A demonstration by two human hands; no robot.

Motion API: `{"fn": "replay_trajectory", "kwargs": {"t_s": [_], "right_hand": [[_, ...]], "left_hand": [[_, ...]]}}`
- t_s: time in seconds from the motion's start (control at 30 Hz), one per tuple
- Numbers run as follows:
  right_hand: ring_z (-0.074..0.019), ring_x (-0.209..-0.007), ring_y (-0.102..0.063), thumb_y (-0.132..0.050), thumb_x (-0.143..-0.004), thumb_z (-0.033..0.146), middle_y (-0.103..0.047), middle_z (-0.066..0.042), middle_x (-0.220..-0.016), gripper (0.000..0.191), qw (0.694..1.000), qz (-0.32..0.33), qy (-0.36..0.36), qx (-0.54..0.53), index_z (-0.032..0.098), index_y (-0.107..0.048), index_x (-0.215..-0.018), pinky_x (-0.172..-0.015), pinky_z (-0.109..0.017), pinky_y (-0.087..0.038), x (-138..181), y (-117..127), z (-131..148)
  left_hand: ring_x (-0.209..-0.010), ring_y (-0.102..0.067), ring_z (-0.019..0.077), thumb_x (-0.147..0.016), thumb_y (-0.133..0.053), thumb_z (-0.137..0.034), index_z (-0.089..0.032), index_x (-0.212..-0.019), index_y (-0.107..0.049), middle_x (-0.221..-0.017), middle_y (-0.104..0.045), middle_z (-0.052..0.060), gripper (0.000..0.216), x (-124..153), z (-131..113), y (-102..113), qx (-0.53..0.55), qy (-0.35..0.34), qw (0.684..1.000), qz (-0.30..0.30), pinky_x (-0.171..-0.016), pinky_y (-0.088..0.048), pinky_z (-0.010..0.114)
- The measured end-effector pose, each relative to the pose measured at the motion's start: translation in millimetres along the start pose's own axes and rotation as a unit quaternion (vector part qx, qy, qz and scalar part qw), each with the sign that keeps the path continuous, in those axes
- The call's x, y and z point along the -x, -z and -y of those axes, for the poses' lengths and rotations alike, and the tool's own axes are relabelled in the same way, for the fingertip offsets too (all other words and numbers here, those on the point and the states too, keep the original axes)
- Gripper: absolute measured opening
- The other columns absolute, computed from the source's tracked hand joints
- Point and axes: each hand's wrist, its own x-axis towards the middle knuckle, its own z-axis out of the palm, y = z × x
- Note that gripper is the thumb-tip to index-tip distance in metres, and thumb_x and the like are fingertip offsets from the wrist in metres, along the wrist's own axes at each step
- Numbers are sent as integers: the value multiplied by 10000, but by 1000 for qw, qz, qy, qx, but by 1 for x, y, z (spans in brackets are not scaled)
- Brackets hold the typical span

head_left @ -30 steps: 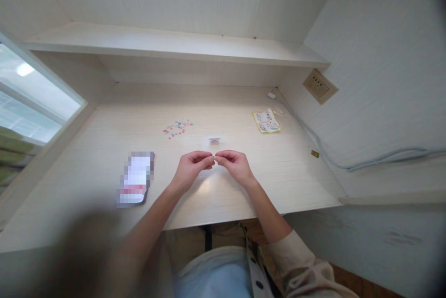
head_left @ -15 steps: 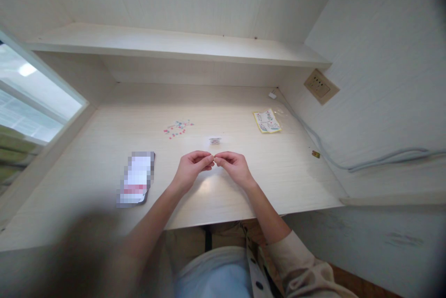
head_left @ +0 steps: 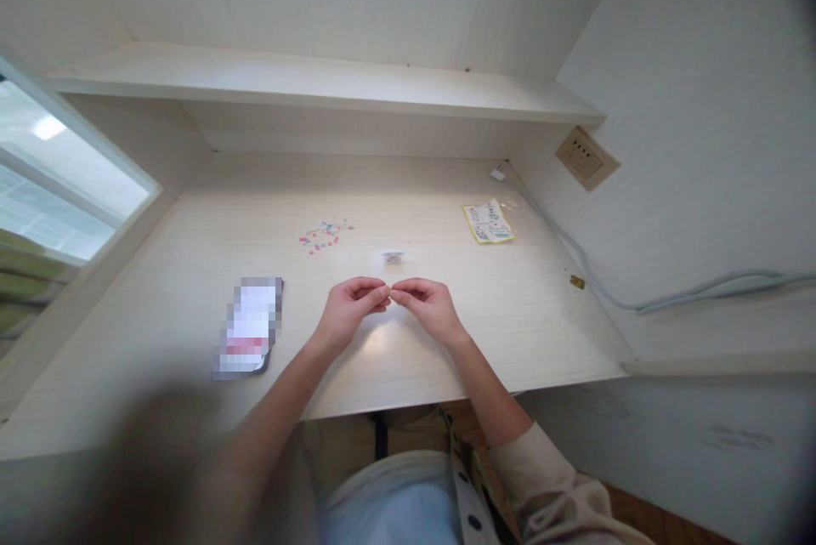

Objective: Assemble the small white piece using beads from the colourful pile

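My left hand (head_left: pixel 348 311) and my right hand (head_left: pixel 428 304) meet just above the middle of the pale wooden desk (head_left: pixel 191 273), each with thumb and forefinger pinched. Their fingertips touch at one spot, and whatever is pinched there is too small to make out. Just beyond the fingertips lies a small clump of tiny pieces (head_left: pixel 393 257). Farther back and to the left is a scatter of small pink and blue beads (head_left: pixel 325 235).
A blurred card or packet (head_left: pixel 250 326) lies left of my left hand. A yellow-edged packet (head_left: pixel 488 222) lies at the back right, and a small brass piece (head_left: pixel 577 281) sits near a grey cable (head_left: pixel 669 300). A wall socket (head_left: pixel 585 157) and a shelf (head_left: pixel 319 86) are behind.
Both hands stay pinched together in the same place; the fingertips have only shifted a little.
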Motion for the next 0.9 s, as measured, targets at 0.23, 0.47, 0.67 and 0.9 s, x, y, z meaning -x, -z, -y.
{"fn": "replay_trajectory", "kwargs": {"t_s": [0.23, 0.47, 0.67, 0.9], "right_hand": [[-179, -759, -665, -733, -676, 340, -727, -48, -812, 198, 1000, -6, 3, 1, 194, -726, -809, -724, -304, -528, 1, 0, 0], [-174, -748, -660, -728, -682, 341, -726, -45, -807, 191, 1000, -6, 0, 3, 197, -726, -809, -713, -298, -525, 1, -1, 1], [-170, -740, -658, -726, -686, 336, -723, -40, -799, 181, 1000, -4, 7, 4, 203, -728, -808, -707, -298, -522, 0, -1, 1], [-175, -750, -659, -719, -691, 354, -724, -46, -811, 197, 1000, -1, 8, 13, 200, -724, -814, -713, -300, -525, 1, -1, 1]], "left_hand": [[-668, -623, 136, -672, -753, -300, -126, -861, -666, -704, -679, 45, 271, 1, -1, 0, 7, -1, 1000, 6, -688, -514, 290], [-668, -623, 137, -660, -760, -310, -131, -854, -669, -701, -680, 43, 279, 1, -1, 0, 8, 3, 1000, 3, -687, -514, 287], [-665, -619, 136, -680, -746, -308, -132, -852, -663, -702, -674, 42, 260, 0, -2, -1, 0, -1, 1000, 1, -679, -515, 282], [-657, -615, 129, -677, -748, -314, -141, -838, -659, -699, -667, 34, 252, 0, 0, -1, 1, 2, 1000, -8, -677, -514, 276]]}}
